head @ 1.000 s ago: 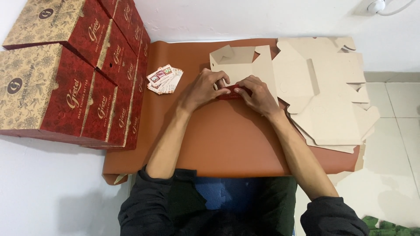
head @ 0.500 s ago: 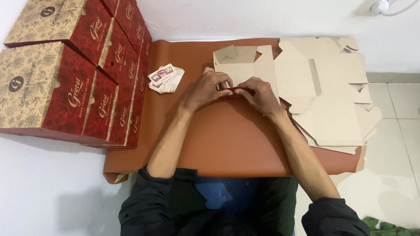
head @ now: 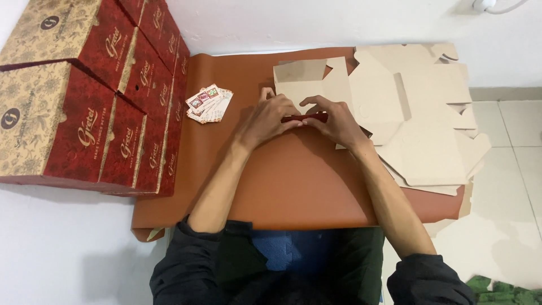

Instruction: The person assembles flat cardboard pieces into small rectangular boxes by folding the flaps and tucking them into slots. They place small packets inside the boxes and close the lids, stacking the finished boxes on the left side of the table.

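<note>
Brown mat (head: 293,186) lies under both hands; red patterned boxes (head: 84,96) are stacked far left, flat cardboard blanks (head: 423,124) just right, small cards (head: 210,104) near left. Left hand (head: 268,117) and right hand (head: 333,120), palms down, pinch a half-folded carton (head: 307,85) at its red edge.

Looked down on a brown leather-like mat (head: 293,186) spread flat on the ground and butted against a plain white wall (head: 316,22). Showed a white cable (head: 502,7) at the wall's top right. Had smooth white floor (head: 68,248) left of the mat, pale square tiles (head: 514,164) with thin grey joints to the right, and a grey skirting strip (head: 508,93) between tiles and wall. Caught a scrap of green (head: 497,285) in the bottom right corner. Was lit softly and evenly, with faint shadows only.
</note>
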